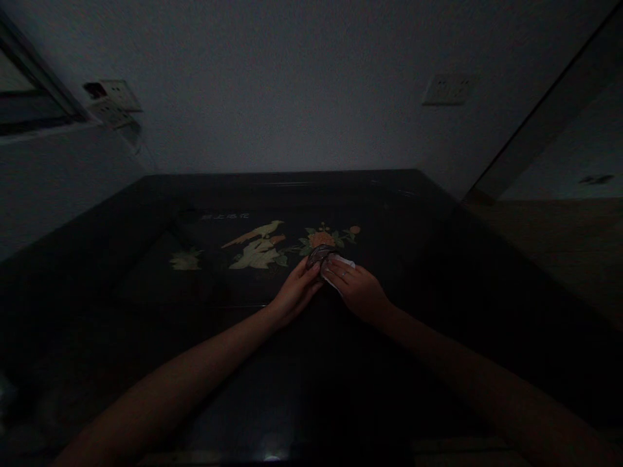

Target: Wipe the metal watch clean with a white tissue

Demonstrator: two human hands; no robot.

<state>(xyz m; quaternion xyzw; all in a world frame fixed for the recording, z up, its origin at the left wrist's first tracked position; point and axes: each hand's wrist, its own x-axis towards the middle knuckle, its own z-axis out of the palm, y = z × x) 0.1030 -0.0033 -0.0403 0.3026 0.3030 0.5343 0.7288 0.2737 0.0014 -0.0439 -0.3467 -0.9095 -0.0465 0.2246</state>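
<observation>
My left hand (298, 293) grips the side of a small dark, shiny object (320, 254) that looks rounded; its exact kind is hard to make out in the dim light. A folded white cloth or tissue (343, 261) is under the fingers of my right hand (357, 288), pressed against the object's right side. A ring shows on a finger of that hand. Both hands meet over a dark glossy tabletop (282, 363), in front of an inlaid flower (321, 239). The palms and part of the object are hidden.
Left of the hands the tabletop bears an inlaid bird and leaf design (256, 250). A pale wall (277, 91) rises behind the table, with sockets at left (117, 104) and a socket plate at right (450, 89). Wooden-looking floor (549, 240) lies to the right.
</observation>
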